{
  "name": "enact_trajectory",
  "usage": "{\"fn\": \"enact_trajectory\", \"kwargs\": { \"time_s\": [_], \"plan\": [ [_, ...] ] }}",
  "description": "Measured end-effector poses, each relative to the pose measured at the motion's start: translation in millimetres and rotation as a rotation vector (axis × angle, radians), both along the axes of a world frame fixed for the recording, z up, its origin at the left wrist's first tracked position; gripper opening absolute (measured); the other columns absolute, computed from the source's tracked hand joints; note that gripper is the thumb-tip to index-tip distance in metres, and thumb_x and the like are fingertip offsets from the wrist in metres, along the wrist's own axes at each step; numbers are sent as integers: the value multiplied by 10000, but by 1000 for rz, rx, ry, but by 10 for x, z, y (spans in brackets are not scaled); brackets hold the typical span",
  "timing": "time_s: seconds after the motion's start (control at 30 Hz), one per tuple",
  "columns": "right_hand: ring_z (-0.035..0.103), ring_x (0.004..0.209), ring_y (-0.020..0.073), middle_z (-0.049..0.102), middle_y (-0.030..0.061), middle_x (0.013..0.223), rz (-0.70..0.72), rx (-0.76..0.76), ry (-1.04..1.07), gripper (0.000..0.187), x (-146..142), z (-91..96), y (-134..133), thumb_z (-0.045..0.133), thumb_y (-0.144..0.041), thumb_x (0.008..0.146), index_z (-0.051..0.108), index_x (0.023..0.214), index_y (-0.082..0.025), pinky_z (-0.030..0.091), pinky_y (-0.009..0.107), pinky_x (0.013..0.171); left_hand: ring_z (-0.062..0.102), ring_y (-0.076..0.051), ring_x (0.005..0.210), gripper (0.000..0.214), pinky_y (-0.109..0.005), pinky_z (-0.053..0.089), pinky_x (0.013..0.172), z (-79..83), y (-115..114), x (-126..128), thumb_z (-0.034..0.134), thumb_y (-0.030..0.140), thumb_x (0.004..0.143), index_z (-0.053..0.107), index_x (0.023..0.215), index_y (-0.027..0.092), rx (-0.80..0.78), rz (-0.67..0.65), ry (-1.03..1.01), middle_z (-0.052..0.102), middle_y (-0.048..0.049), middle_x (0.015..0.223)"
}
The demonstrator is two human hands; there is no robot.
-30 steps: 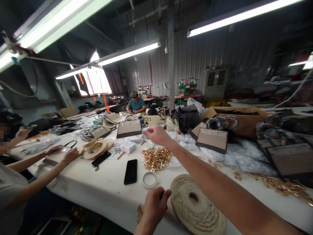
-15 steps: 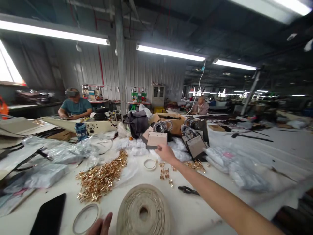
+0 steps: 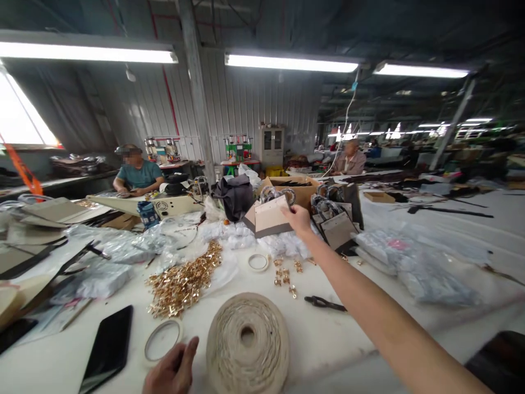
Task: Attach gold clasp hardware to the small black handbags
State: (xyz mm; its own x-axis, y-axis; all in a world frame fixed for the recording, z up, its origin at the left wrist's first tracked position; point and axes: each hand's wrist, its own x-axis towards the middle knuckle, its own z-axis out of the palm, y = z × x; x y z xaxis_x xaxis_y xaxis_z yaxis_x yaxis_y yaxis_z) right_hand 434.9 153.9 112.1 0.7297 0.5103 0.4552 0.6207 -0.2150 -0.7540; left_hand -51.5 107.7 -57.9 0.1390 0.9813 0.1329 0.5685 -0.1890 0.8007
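My right hand (image 3: 298, 220) reaches across the table and grips a beige bag panel (image 3: 270, 214) by its right edge. The panel has a dark lower border, tilts, and stands before plastic-wrapped handles (image 3: 279, 193). More panels of this kind (image 3: 338, 230) lean just right of my hand. At the near edge my left hand (image 3: 170, 369) is loosely curled, thumb apart, with nothing visible in it. It is beside a roll of masking tape (image 3: 146, 350) and left of a large roll of off-white strip (image 3: 229, 342).
Gold metal fittings (image 3: 184, 282) lie heaped left of centre, with several loose ones (image 3: 283, 276) near a second tape roll (image 3: 249, 264). Dark-handled pliers (image 3: 326, 303) and a phone (image 3: 107, 347) lie on the table. Plastic-wrapped bundles (image 3: 422, 273) are at right. Two people sit beyond.
My right hand has shifted from the panel's lower edge to its right side, and the panel is now tilted. More of my left hand shows. The view has turned slightly.
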Motion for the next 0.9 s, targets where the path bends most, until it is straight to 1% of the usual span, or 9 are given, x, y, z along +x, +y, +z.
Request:
{"fn": "enact_trajectory", "kwargs": {
  "time_s": [0.17,0.27,0.33,0.47,0.57,0.63,0.73,0.8,0.9],
  "plan": [
    [557,729,191,667,30,784,177,253,-414,290,-624,244,-1088,777,-426,984,676,830,-201,422,307,686,534,-184,562,636,-267,408,543,133,-68,-64,701,852,878,698,728,234,-128,-92,-218,616,-11,588],
    [606,790,199,686,53,897,313,147,-656,147,-1413,182,-1844,729,-223,1019,693,877,-215,441,314,699,486,-152,537,670,-239,345,489,238,-130,-93,779,856,826,770,863,187,-195,-99,-370,655,-24,641],
    [612,767,188,686,57,953,330,-23,-687,182,-2029,-37,-2203,646,-68,990,671,886,-216,400,313,639,494,-139,550,642,-223,340,490,323,-214,-96,810,806,850,786,915,168,-204,-140,-427,672,-30,675],
    [662,747,189,685,53,1011,453,-243,-489,244,-3050,-638,-2347,671,21,836,632,883,-214,389,316,580,602,-174,605,687,-239,411,491,485,-402,-57,736,826,911,805,994,147,-313,-325,-420,755,-88,792],
    [744,881,225,706,83,1187,509,-301,-291,310,-3450,-927,-2234,708,-7,855,685,1093,-204,494,306,648,689,-228,687,686,-284,512,541,565,-480,-20,694,827,938,792,901,149,-331,-477,-304,759,-102,794],
    [767,931,234,710,83,1241,604,-289,-188,301,-3522,-1037,-2190,766,-97,918,711,1193,-206,566,314,731,711,-237,718,619,-304,552,593,572,-477,-17,750,770,921,802,928,154,-281,-491,-234,777,-93,814],
    [776,955,218,737,55,1202,771,-196,-98,214,-3334,-1158,-2177,826,-210,972,770,1178,-233,615,316,847,770,-277,823,631,-354,613,703,508,-404,-47,858,695,818,823,1142,154,-206,-383,-224,847,-112,968],
    [774,1021,231,753,57,1151,748,-135,-89,135,-3057,-1225,-2178,809,-182,989,795,1114,-229,618,335,928,800,-310,904,666,-396,640,798,432,-341,-61,892,665,750,826,1175,156,-163,-323,-222,865,-127,1032],
    [763,979,232,764,71,1123,625,-117,-57,165,-2578,-1292,-2179,816,-124,963,808,1106,-207,622,369,928,805,-320,929,603,-418,645,837,297,-281,-19,854,670,793,843,1143,179,-99,-314,-162,866,-125,1070]
  ]
}}
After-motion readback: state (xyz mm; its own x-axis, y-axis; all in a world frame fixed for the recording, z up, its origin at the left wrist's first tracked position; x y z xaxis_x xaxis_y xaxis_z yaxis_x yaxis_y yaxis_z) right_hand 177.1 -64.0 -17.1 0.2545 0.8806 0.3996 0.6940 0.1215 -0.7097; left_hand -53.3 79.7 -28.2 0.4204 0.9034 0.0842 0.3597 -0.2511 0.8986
